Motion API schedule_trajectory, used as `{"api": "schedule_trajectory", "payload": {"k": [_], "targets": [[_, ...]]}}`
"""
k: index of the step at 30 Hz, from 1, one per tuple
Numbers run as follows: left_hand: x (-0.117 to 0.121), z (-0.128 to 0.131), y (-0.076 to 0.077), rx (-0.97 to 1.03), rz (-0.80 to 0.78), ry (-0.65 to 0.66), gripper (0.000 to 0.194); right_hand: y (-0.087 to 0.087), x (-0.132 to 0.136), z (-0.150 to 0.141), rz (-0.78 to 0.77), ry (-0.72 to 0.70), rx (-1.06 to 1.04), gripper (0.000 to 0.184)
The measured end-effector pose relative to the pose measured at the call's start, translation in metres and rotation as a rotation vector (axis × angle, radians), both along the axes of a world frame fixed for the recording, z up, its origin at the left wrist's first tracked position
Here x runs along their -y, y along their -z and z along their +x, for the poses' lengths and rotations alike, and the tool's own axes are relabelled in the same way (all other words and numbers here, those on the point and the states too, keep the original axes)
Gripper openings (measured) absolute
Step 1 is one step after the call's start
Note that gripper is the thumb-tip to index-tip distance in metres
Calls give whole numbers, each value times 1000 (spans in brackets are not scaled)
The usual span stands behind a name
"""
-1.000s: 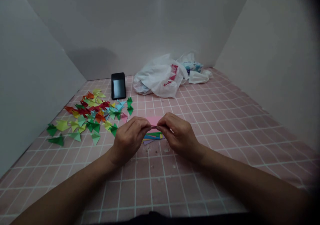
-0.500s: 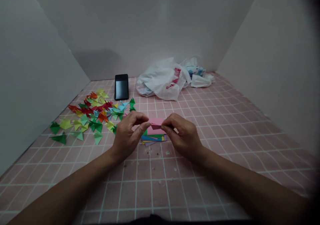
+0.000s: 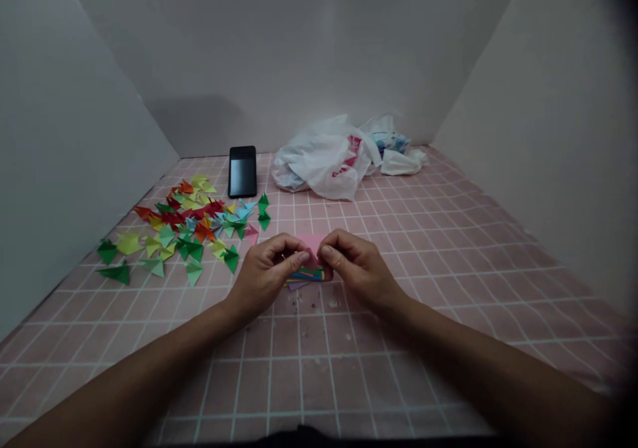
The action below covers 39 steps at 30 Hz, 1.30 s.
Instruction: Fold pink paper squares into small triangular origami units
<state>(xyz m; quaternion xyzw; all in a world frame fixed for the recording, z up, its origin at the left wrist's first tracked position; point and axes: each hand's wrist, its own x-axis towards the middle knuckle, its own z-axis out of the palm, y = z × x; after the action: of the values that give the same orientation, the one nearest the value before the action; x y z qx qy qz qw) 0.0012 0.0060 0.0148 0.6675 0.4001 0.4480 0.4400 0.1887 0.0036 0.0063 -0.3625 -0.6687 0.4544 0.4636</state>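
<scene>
A pink paper sheet (image 3: 313, 245) is held just above the far side of the stack of coloured paper strips (image 3: 306, 276), the reference point for this report. Its lower portion is hidden by the fingers, so the full state of any fold cannot be confirmed.

The left hand (image 3: 266, 275) stands just left of the stack and the right hand (image 3: 359, 268) just right of it. The left fingers (image 3: 294, 250) and right fingers (image 3: 329, 243) are closed narrow, pinching the sheet from either side, with the two hands nearly meeting over it.

Assessed practice for this grip: match the paper's edges before applying pressure, pinch close to the intended crease, and keep both hands steady so the corners do not drift. A firm pass of the thumb along the fold would give a sharper crease. Working clear of the stack would also keep the strips from being disturbed.

Well left of the stack lies a spread of folded origami pieces (image 3: 184, 232) in red, yellow, green, blue and orange, on a pink gridded worktop (image 3: 399, 368). Small pale specks (image 3: 333, 304) lie just nearer the person than the stack. Far beyond it are a black phone (image 3: 242, 171), a white plastic bag (image 3: 323, 159) with red print, and a bluish packet (image 3: 391, 143).
</scene>
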Motion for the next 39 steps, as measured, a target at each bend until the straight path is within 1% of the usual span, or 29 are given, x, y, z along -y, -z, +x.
{"api": "schedule_trajectory", "payload": {"k": [3,5,7,10,17,22,29,33,35,39], "targets": [[1,2,-2,24,-153,25,10,0,-2,0,-151,-36,-110,17],[2,3,-2,59,-229,43,12,-1,-3,0,-207,-72,-159,16],[2,4,-2,98,-265,64,11,-1,-2,-1,-233,-93,-187,17],[2,4,-1,145,-286,86,9,0,-2,-2,-250,-103,-204,18],[1,1,1,148,-296,118,9,2,-3,-1,-265,-124,-206,20],[-1,2,3,196,-324,131,9,2,-3,-1,-285,-141,-234,20],[0,2,2,194,-315,135,10,2,-4,-1,-283,-154,-242,20],[1,2,2,158,-299,116,10,2,-3,-1,-275,-143,-195,19],[1,3,3,136,-282,98,9,0,-1,-1,-214,-96,-124,17],[3,5,4,120,-246,82,8,-2,4,-3,-4,42,50,16]]}}
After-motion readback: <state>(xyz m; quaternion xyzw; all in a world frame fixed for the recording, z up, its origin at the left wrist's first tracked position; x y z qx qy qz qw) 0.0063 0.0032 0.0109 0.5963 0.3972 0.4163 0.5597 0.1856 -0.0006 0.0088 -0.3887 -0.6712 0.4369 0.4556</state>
